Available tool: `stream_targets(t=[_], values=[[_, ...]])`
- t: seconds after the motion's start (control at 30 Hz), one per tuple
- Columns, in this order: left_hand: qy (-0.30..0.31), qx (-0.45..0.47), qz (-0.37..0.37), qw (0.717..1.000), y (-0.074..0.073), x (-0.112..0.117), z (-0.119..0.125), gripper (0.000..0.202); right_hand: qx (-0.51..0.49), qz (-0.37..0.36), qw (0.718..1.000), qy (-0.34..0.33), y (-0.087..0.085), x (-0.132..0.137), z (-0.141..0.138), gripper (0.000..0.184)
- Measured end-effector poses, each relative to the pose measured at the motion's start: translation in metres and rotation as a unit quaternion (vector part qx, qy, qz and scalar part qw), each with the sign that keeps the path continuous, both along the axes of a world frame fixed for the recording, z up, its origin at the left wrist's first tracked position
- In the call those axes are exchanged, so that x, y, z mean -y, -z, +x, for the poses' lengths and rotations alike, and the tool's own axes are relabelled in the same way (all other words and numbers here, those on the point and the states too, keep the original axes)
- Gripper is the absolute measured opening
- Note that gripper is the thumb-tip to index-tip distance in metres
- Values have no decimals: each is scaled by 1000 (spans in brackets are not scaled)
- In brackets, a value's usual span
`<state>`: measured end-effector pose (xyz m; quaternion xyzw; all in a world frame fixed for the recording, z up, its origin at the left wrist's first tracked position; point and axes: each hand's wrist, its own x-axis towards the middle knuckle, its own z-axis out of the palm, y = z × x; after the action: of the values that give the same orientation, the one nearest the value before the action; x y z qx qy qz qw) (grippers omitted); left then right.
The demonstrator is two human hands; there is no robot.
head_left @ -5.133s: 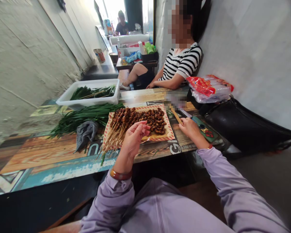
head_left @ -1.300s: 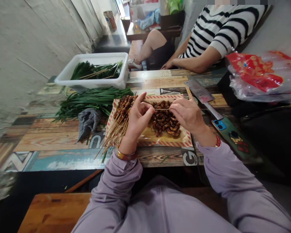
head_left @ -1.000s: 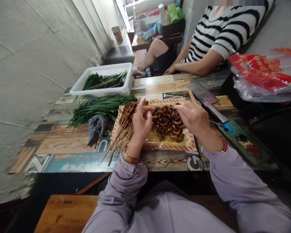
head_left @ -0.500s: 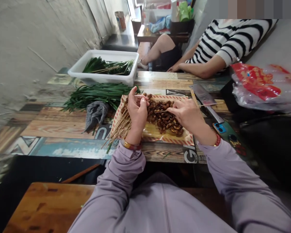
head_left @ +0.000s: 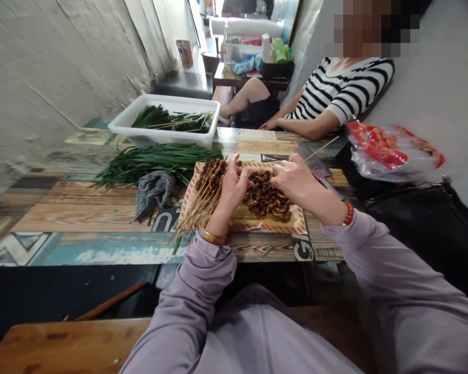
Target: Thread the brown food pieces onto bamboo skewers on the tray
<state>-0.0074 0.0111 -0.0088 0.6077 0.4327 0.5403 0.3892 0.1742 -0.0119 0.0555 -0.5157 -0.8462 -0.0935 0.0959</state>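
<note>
A red-and-white striped paper tray [head_left: 275, 226] lies on the patterned wooden table [head_left: 81, 218]. It holds loose glazed brown pieces [head_left: 271, 200] on its right and several finished skewers [head_left: 205, 195] on its left. My left hand [head_left: 234, 188] is over the tray's middle, fingers pinched on a brown piece. My right hand [head_left: 296, 179] grips a thin bamboo skewer [head_left: 322, 147] whose free end slants up to the right. The two hands are close together above the loose pieces.
Green chives [head_left: 156, 161] and a grey cloth [head_left: 153, 189] lie left of the tray. Behind them stands a white tub [head_left: 164, 136] with more chives and sticks. A person in a striped top [head_left: 341, 93] sits at the far side. A red plastic bag [head_left: 390, 153] rests on a black bag [head_left: 425, 228] to the right.
My hands have drawn closer over the loose pieces. The skewer in my right hand now slants up to the right. The view has tilted up slightly.
</note>
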Motion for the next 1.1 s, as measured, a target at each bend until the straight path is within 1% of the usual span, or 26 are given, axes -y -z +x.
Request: stream_targets(t=[0.1,0.17,0.27,0.37,0.47,0.57,0.63,0.7,0.8,0.93,1.1], values=[[4,-1,11,1000,3,-2,0,56,124,10,992,-9,-15,7,3,28],[-7,16,12,1000,4,-5,0,56,176,31,984,4,-21,8,-2,24],[-40,68,11,997,5,-9,-1,57,194,45,980,19,-17,2,-17,24],[-49,118,2,992,3,-10,-2,58,211,26,977,14,-6,-5,-29,24],[-40,139,-22,989,2,-10,-3,59,219,-4,976,6,-6,-6,-31,22],[-24,137,-40,989,2,-9,-3,61,223,-25,975,5,-18,-4,-23,20],[-17,132,-38,990,2,-9,-2,63,214,-15,977,16,-25,-3,-18,18],[-21,132,-35,990,1,-9,-2,65,202,1,979,29,-26,-5,-18,20],[-30,140,-37,989,-1,-8,-3,67,195,-2,980,41,-19,-12,-25,23],[-21,146,-45,988,-3,-6,-4,66,196,-13,978,66,-6,-20,-41,27],[-7,134,-69,989,-1,-7,-2,58,152,-3,987,59,-4,-22,-52,31]])
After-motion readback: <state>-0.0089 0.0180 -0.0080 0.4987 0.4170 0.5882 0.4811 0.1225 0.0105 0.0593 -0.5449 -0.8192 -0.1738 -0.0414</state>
